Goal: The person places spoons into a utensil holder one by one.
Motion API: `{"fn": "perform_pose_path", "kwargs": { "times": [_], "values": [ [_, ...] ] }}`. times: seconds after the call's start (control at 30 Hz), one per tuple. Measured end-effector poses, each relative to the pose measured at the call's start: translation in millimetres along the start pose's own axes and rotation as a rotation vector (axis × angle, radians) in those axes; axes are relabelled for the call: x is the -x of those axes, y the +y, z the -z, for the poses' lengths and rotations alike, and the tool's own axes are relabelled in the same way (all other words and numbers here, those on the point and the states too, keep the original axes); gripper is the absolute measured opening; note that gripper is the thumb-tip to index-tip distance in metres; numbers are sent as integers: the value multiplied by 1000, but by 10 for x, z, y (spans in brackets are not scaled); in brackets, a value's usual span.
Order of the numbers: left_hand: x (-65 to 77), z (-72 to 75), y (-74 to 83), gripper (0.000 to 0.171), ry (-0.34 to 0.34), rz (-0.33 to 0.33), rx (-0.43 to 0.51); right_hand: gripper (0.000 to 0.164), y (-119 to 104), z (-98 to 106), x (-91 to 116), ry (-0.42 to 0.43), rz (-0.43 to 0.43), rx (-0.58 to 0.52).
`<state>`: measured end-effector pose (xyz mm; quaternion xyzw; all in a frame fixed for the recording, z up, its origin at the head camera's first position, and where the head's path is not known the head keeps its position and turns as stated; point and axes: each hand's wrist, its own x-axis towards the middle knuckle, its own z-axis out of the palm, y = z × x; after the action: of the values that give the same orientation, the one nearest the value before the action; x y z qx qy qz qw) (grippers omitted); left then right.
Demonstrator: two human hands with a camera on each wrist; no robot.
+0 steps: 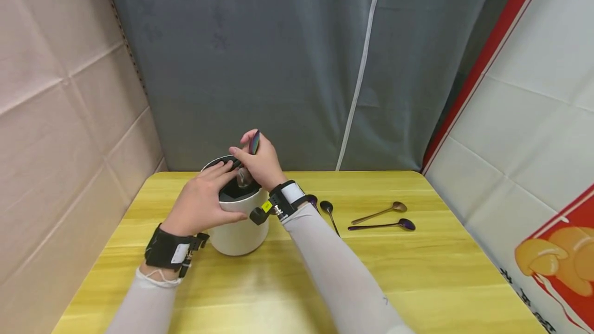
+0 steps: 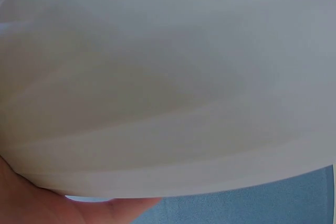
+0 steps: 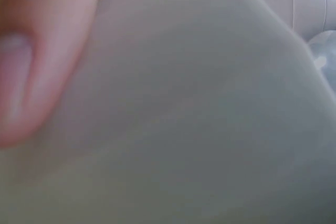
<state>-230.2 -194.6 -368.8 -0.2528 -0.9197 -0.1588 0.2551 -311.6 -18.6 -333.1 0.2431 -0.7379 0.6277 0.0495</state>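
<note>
While the left hand (image 1: 204, 201) steadies the white holder (image 1: 238, 231), the right hand (image 1: 262, 164) pinches an iridescent spoon (image 1: 254, 143) (bowl up).

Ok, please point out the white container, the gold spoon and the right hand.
white container (image 1: 238, 233), head view, front wall.
gold spoon (image 1: 399, 206), head view, its bowl.
right hand (image 1: 261, 161), head view, back of the hand.

We see the container (image 1: 238, 231) on the desk (image 1: 417, 272) at left; three spoons (image 1: 380, 213) lie to its right.
</note>
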Motion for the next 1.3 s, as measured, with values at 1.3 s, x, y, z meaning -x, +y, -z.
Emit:
{"fn": "perform_pose_path", "kwargs": {
  "times": [1.3],
  "values": [
    [-27,-3,71,105,-35,34,8,49,17,157,55,7,49,-164]
  ]
}}
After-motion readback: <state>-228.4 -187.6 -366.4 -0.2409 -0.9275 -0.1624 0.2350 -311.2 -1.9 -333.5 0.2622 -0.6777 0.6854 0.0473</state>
